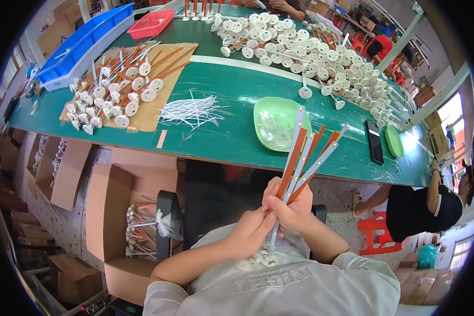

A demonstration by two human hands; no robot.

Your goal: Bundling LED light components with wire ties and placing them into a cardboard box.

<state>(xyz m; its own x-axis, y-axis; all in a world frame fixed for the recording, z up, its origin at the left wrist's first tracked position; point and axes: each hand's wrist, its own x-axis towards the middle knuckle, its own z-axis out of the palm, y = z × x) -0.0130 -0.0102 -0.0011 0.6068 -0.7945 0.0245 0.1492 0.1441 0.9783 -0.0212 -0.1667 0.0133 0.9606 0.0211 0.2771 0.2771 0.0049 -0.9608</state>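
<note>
Close to my chest, both hands are closed on a bundle of LED strips [297, 160] with orange and silver-white faces. My right hand [294, 206] wraps round the middle of the bundle. Pressed against it just below is my left hand [252, 227], its fingers partly hidden. The strips fan upward, and their round white bases [269, 259] hang beneath my hands over my shirt. On the green table [216, 142] beyond lies a loose pile of thin white ties [191, 111]. A light green dish [257, 125] with clear material inside stands behind the strip tips.
Strips with white bases [133, 100] lie on cardboard [168, 79] at left; a larger heap [310, 52] fills the back right. A blue bin [84, 45], red basket [151, 23], phone [374, 141] and small green dish [393, 141] surround them. An open carton [102, 210] stands below left. Another person [424, 213] is at right.
</note>
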